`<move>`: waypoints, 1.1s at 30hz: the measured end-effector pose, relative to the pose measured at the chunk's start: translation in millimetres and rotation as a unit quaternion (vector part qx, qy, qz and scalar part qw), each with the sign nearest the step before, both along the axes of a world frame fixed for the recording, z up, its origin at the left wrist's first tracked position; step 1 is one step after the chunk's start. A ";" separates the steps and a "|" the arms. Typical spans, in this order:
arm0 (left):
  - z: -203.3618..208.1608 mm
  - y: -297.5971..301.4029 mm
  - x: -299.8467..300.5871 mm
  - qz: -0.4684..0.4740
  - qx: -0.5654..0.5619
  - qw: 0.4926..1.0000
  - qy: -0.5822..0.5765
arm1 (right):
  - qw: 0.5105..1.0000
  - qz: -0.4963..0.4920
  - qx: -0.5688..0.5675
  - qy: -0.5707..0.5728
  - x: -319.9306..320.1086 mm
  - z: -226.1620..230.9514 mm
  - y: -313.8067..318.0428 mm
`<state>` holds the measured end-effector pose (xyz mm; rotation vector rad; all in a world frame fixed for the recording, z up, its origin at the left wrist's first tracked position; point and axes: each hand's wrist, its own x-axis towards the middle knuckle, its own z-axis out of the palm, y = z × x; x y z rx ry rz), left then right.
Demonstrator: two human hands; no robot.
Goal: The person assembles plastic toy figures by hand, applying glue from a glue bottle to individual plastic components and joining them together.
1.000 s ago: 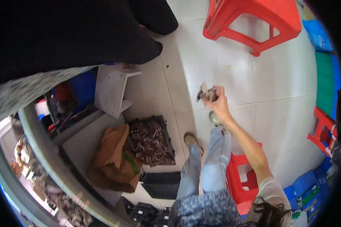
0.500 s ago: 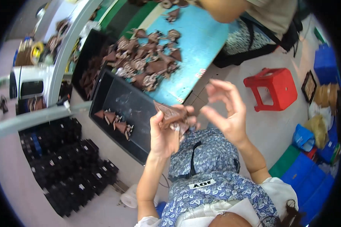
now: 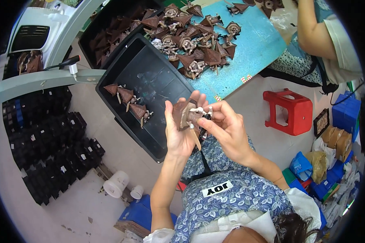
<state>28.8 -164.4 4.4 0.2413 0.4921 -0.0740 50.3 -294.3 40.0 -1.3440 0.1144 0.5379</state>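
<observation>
My left hand (image 3: 177,137) cups a small brown ornament (image 3: 181,115) with a pointed, faceted roof, its thumb and fingers around the roof. The ornament's underside is turned toward my right hand (image 3: 231,135), and a thin wooden strip (image 3: 196,138) hangs from it. With thumb and fingertips, my right hand pinches small dark and pale parts on that underside; their exact kind cannot be made out. Just left of my hands is a black plastic bin (image 3: 150,77), where several similar brown ornaments (image 3: 125,95) lie along the left side.
Many brown ornaments (image 3: 212,56) are heaped on a blue table (image 3: 251,44) beyond the bin. A second black bin (image 3: 85,44) holds more. Another person's arm (image 3: 312,32) is at the far right. A red stool (image 3: 300,113) stands right; stacked black crates (image 3: 54,137) stand left.
My right hand was apart from the ornament with fingers spread; now it pinches the ornament's underside. My left hand has turned the ornament. The whole view has shifted.
</observation>
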 end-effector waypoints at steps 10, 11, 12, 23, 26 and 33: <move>-26.3 -26.8 42.5 0.015 -0.153 0.986 0.067 | 0.929 0.102 -0.166 -0.314 43.6 -15.5 -27.9; -23.7 -31.7 47.0 0.032 -0.189 0.979 0.071 | 0.923 0.089 -0.165 -0.336 44.4 -15.5 -28.8; -20.4 -36.3 51.2 0.049 -0.224 0.971 0.074 | 0.916 0.075 -0.163 -0.359 45.6 -15.3 -29.1; -43.5 29.9 0.0 -0.039 0.528 0.819 0.219 | 0.966 0.241 -0.085 -0.037 7.3 -101.1 19.7; -56.4 55.4 -35.4 -0.085 0.464 0.858 0.204 | 0.962 0.260 -0.071 0.031 -8.1 -112.9 47.5; -43.3 72.4 -37.3 0.169 -0.188 0.965 0.065 | 0.886 0.196 -0.070 -0.415 1.0 -57.9 73.2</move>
